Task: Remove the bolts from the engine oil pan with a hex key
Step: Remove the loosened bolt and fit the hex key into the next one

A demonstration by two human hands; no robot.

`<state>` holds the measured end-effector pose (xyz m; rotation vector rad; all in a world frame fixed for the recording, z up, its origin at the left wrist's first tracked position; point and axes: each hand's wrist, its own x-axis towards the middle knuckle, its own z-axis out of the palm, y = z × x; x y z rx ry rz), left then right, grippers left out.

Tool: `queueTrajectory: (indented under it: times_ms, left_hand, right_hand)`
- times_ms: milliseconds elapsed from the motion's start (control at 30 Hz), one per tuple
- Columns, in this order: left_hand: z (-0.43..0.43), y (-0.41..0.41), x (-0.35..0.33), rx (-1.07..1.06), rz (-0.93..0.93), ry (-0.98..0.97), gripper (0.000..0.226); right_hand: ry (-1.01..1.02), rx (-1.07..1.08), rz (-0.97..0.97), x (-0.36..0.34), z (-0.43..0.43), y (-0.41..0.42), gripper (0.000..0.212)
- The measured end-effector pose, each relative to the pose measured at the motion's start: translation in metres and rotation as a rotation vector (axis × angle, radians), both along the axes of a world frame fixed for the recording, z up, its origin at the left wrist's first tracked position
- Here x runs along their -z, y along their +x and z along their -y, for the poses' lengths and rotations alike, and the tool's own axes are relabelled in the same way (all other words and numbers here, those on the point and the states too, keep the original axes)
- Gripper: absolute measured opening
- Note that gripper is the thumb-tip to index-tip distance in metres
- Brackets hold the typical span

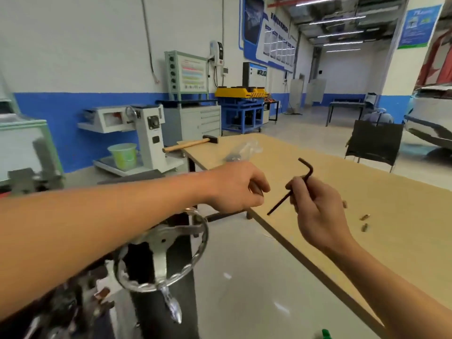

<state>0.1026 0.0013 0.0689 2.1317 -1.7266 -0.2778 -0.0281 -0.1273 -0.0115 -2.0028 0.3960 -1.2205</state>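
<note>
Pinching over the table (403,253) edge, my right hand (315,206) holds the hex key (305,163) mid-shaft, where it could slip. My left hand (234,187) at nine o'clock curls, perhaps round a bolt. Two bolts (364,217) at three o'clock could roll away if nudged.

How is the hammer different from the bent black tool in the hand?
The hammer lies on the far end of the table; the hex key is held up in the right hand. The hammer has a pale wooden handle and blocky dark head; the hex key is one thin dark rod bent into an L. Both are hand tools.
</note>
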Motion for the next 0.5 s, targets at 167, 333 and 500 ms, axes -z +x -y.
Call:
queueTrajectory:
  times_ms: [167,333,500]
  left_hand:
    - [-0.137,0.03,-0.047,-0.1,0.091,-0.124,0.015]
    - [-0.26,0.061,-0.057,-0.28,-0.005,-0.314,0.013]
    - [-0.329,0.082,-0.042,-0.335,0.014,-0.338,0.019]
  right_hand:
    - [-0.121,-0.367,0.127,-0.065,-0.127,0.076,0.032]
    - [-0.169,-0.587,0.266,-0.08,-0.232,0.129,0.026]
    - [-0.107,-0.691,0.372,-0.056,-0.3,0.167,0.014]
